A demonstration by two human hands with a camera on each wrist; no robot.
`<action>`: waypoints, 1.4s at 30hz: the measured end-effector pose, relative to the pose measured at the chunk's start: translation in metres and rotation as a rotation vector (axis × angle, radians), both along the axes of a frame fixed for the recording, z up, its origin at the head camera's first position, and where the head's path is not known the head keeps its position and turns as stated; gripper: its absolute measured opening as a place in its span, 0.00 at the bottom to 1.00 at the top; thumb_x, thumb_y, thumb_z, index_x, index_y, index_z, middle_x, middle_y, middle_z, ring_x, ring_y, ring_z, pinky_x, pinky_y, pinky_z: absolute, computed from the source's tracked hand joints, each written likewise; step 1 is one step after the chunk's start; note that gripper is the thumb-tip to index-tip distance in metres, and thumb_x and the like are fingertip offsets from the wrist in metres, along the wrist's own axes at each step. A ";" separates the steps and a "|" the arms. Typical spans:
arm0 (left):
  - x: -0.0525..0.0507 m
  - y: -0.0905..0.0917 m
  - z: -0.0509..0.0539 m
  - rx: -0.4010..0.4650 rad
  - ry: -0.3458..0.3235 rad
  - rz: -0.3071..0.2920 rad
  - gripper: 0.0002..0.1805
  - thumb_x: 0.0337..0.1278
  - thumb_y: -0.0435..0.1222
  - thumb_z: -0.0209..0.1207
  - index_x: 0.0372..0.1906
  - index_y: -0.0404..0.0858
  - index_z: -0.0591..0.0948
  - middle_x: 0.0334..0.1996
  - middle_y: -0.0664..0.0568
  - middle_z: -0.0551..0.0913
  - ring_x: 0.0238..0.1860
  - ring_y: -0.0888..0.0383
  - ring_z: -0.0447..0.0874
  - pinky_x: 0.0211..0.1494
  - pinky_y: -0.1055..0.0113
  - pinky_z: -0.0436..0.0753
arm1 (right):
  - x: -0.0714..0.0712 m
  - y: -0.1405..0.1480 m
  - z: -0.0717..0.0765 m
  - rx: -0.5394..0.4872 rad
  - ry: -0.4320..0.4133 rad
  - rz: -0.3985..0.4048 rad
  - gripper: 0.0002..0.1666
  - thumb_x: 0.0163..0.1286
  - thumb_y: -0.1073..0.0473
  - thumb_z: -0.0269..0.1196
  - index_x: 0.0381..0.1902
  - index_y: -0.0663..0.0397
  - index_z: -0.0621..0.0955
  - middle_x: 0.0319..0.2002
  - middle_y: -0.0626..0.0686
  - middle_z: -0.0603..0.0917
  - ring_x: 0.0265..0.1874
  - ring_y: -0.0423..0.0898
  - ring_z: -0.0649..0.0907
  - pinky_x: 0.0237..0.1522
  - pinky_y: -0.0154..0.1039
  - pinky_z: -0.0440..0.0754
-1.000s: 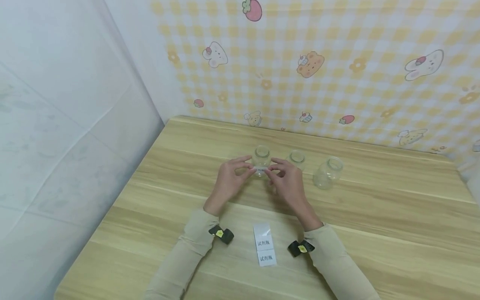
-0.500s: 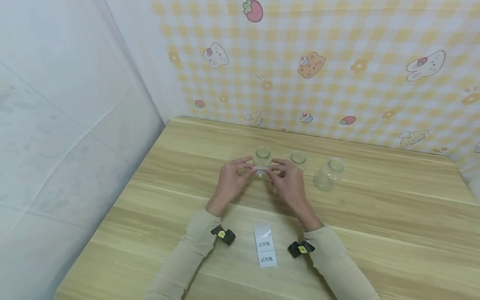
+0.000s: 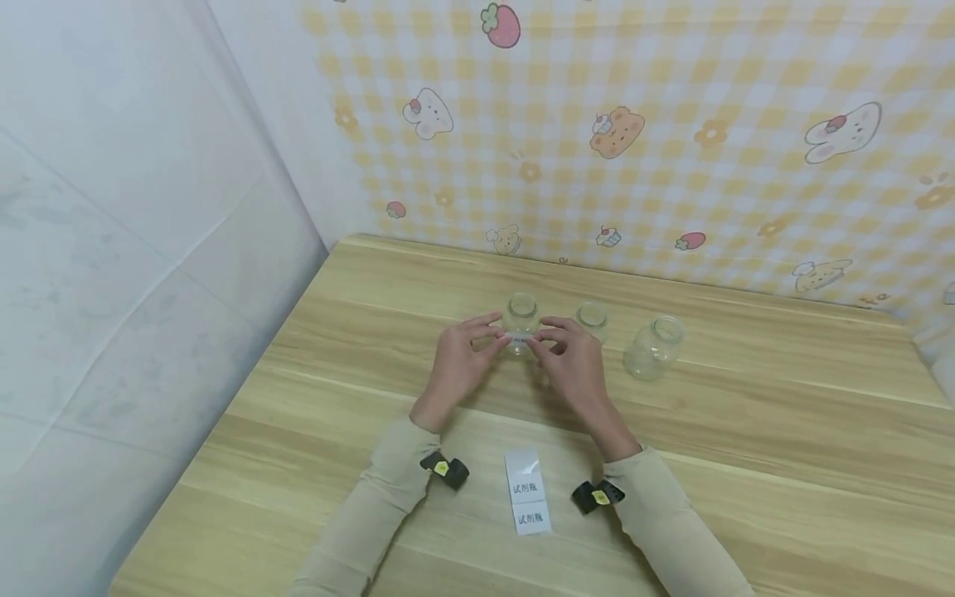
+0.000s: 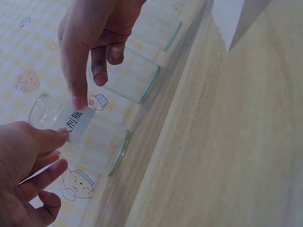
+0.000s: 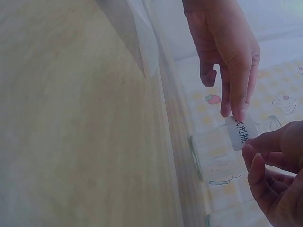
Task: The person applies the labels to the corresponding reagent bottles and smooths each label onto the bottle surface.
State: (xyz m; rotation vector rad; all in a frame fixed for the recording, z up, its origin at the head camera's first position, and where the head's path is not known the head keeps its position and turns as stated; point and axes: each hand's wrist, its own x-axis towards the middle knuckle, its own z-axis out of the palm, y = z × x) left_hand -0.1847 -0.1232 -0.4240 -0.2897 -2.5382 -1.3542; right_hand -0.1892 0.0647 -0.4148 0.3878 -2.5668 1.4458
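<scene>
A small white label (image 4: 79,124) with black printed characters lies across the front of a clear glass jar (image 3: 521,308). My left hand (image 3: 464,361) pinches the label's left end with thumb and finger. At the right end, thumb and finger of my right hand (image 3: 576,358) pinch it too. The jar stands upright on the table, between the fingers of both hands. In the right wrist view the label (image 5: 238,132) sits at or very near the glass; whether it is stuck there I cannot tell.
A second glass jar (image 3: 593,315) stands right of the first, partly behind my right hand. Farther right is a third jar (image 3: 654,348). A strip of printed labels (image 3: 527,493) lies between my forearms on the wooden table (image 3: 313,398). A checked cloth (image 3: 671,182) hangs behind.
</scene>
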 end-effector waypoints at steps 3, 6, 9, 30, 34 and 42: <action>0.001 0.000 0.001 -0.005 0.013 0.002 0.07 0.63 0.35 0.70 0.41 0.36 0.91 0.58 0.45 0.85 0.63 0.44 0.82 0.69 0.52 0.75 | 0.000 0.000 0.000 0.003 0.005 -0.001 0.08 0.68 0.64 0.72 0.36 0.67 0.89 0.58 0.63 0.84 0.24 0.51 0.89 0.21 0.30 0.80; 0.001 0.000 0.001 -0.009 0.024 0.007 0.07 0.62 0.35 0.71 0.40 0.35 0.91 0.57 0.44 0.86 0.62 0.44 0.83 0.69 0.52 0.76 | 0.000 0.000 0.000 0.003 0.006 -0.004 0.08 0.68 0.64 0.72 0.35 0.67 0.89 0.58 0.63 0.84 0.25 0.51 0.89 0.23 0.29 0.81; 0.001 0.000 0.003 -0.007 0.022 0.015 0.07 0.61 0.35 0.72 0.40 0.36 0.91 0.57 0.44 0.86 0.61 0.44 0.83 0.69 0.52 0.76 | 0.000 0.000 0.000 -0.002 0.004 -0.009 0.08 0.67 0.63 0.73 0.35 0.67 0.89 0.57 0.62 0.85 0.26 0.51 0.89 0.23 0.29 0.81; 0.000 0.001 0.004 0.022 0.028 0.051 0.10 0.55 0.37 0.76 0.37 0.38 0.88 0.50 0.42 0.89 0.57 0.43 0.86 0.68 0.50 0.77 | -0.002 0.000 -0.002 -0.008 0.016 -0.020 0.07 0.66 0.64 0.73 0.35 0.66 0.89 0.55 0.61 0.87 0.24 0.49 0.89 0.22 0.27 0.79; -0.001 0.004 0.002 0.041 0.035 0.038 0.13 0.54 0.37 0.76 0.35 0.36 0.83 0.48 0.39 0.89 0.56 0.42 0.86 0.65 0.50 0.79 | -0.003 0.000 -0.001 -0.005 0.025 -0.019 0.07 0.66 0.64 0.73 0.35 0.66 0.89 0.55 0.60 0.87 0.25 0.50 0.89 0.23 0.28 0.79; -0.001 0.006 0.001 0.032 0.068 0.042 0.16 0.55 0.35 0.76 0.31 0.35 0.77 0.49 0.36 0.88 0.46 0.40 0.89 0.43 0.61 0.83 | -0.002 -0.001 -0.001 -0.019 0.012 -0.011 0.07 0.66 0.64 0.73 0.34 0.65 0.89 0.54 0.60 0.87 0.27 0.51 0.89 0.25 0.29 0.82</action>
